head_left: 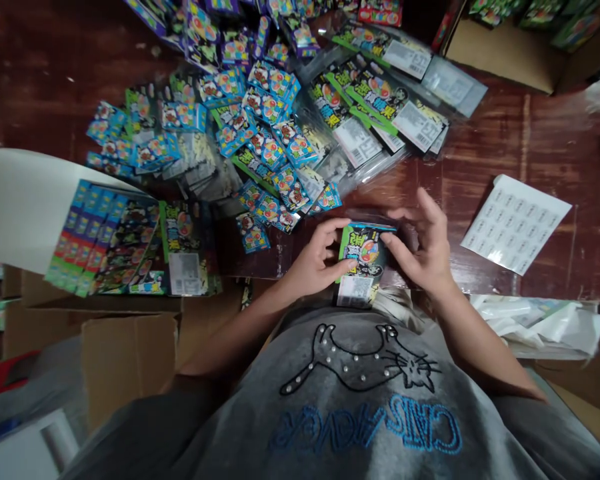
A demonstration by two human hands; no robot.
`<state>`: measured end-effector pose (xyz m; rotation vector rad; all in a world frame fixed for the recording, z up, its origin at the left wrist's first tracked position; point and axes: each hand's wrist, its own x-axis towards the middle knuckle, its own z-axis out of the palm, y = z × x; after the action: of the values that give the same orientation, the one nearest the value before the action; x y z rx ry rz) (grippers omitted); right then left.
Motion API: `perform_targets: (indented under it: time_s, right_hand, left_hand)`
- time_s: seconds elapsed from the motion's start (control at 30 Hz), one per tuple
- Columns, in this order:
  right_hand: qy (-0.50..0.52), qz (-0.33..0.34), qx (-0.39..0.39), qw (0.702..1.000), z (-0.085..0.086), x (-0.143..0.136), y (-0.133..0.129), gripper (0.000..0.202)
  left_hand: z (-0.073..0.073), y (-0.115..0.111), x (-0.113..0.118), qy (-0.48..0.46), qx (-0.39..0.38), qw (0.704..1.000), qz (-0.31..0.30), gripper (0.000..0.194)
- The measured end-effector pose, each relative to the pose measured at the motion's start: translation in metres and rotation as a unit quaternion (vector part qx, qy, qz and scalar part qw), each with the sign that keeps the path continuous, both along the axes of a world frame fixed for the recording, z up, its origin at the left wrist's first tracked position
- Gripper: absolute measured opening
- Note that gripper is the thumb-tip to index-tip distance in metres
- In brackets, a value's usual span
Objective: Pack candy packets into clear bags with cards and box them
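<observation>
My left hand (323,257) is closed around the left side of a black-and-green printed plastic packet (363,257), thumb across its front. The packet stands upright at the table's near edge, with a white label on its lower part and a thin blue edge showing at its top. At its upper right corner my right hand (423,250) holds on, thumb on the front and one finger at the top edge, the index finger raised. Just beyond the hands are small blue candy packs (267,150) in a loose heap, some lying over similar black-and-green packets (375,93).
A sheet of round stickers (517,223) lies at the right. Purple packs (203,33) are heaped at the back, near an open cardboard box (505,57). At the left, filled packets (185,247) and multicoloured strips overlap a white surface (25,207). A cardboard box (130,360) stands below.
</observation>
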<state>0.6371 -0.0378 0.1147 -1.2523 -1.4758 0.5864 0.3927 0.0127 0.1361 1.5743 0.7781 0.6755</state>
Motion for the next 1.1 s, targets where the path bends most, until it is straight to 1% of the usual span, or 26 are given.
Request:
perform_targets:
  time_s: [0.07, 0.1, 0.17, 0.2, 0.23, 0.3, 0.37, 0.43, 0.47, 0.53, 0.63, 0.77, 0.87, 0.93, 1.0, 1.07, 1.1]
  right_hand:
    - [0.038, -0.014, 0.003, 0.999, -0.006, -0.003, -0.009, 0.081]
    - [0.049, -0.012, -0.006, 0.999, -0.008, -0.006, -0.012, 0.080]
    - [0.061, 0.006, -0.037, 0.997, -0.010, -0.011, -0.016, 0.079]
    - [0.064, 0.016, -0.050, 0.997, -0.010, -0.014, -0.017, 0.078]
    - [0.068, 0.024, -0.057, 0.996, -0.009, -0.017, -0.017, 0.077]
    - [0.078, 0.018, -0.056, 0.995, -0.008, -0.020, -0.016, 0.078]
    - [0.094, -0.009, -0.045, 0.994, -0.006, -0.021, -0.015, 0.086]
    - [0.114, -0.014, -0.049, 0.992, -0.002, -0.018, -0.016, 0.092]
    - [0.124, -0.005, -0.055, 0.991, 0.001, -0.016, -0.016, 0.092]
    - [0.137, 0.017, -0.071, 0.988, 0.008, -0.012, -0.017, 0.083]
    - [0.144, 0.011, -0.080, 0.986, 0.021, -0.009, -0.014, 0.069]
    - [0.152, 0.010, -0.097, 0.984, 0.033, -0.009, -0.006, 0.073]
    - [0.148, 0.028, -0.104, 0.983, 0.033, -0.005, -0.005, 0.078]
    - [0.132, 0.047, -0.088, 0.986, 0.031, 0.000, -0.010, 0.082]
    - [0.097, 0.065, -0.069, 0.991, 0.029, 0.008, -0.019, 0.082]
    - [0.056, 0.079, -0.069, 0.993, 0.032, 0.019, -0.027, 0.075]
    - [0.043, 0.080, -0.076, 0.993, 0.036, 0.025, -0.029, 0.068]
  left_hand:
    - [0.004, 0.005, 0.000, 0.011, -0.007, 1.000, -0.011, 0.061]
    - [0.006, 0.008, 0.001, 0.016, 0.000, 1.000, -0.007, 0.052]
    - [0.011, 0.015, 0.005, 0.021, 0.029, 0.999, 0.019, 0.030]
    - [0.013, 0.018, 0.008, 0.018, 0.044, 0.998, 0.037, 0.023]
    - [0.014, 0.020, 0.012, 0.011, 0.055, 0.997, 0.054, 0.021]
    - [0.016, 0.023, 0.018, -0.007, 0.057, 0.995, 0.081, 0.021]
    - [0.018, 0.024, 0.022, -0.025, 0.049, 0.994, 0.094, 0.026]
    - [0.022, 0.024, 0.023, -0.025, 0.046, 0.995, 0.084, 0.031]
    - [0.025, 0.024, 0.023, -0.014, 0.045, 0.996, 0.072, 0.028]
    - [0.031, 0.024, 0.022, 0.022, 0.045, 0.997, 0.053, 0.018]
    - [0.040, 0.023, 0.024, 0.054, 0.044, 0.996, 0.055, 0.014]
    - [0.054, 0.025, 0.029, 0.070, 0.045, 0.994, 0.072, 0.014]
    - [0.060, 0.027, 0.028, 0.088, 0.062, 0.992, 0.059, 0.019]
    - [0.059, 0.027, 0.024, 0.080, 0.061, 0.994, 0.035, 0.019]
    - [0.056, 0.026, 0.019, 0.059, 0.069, 0.996, 0.006, 0.019]
    - [0.050, 0.025, 0.017, 0.044, 0.098, 0.994, -0.022, 0.016]
    - [0.048, 0.025, 0.018, 0.042, 0.115, 0.992, -0.032, 0.013]
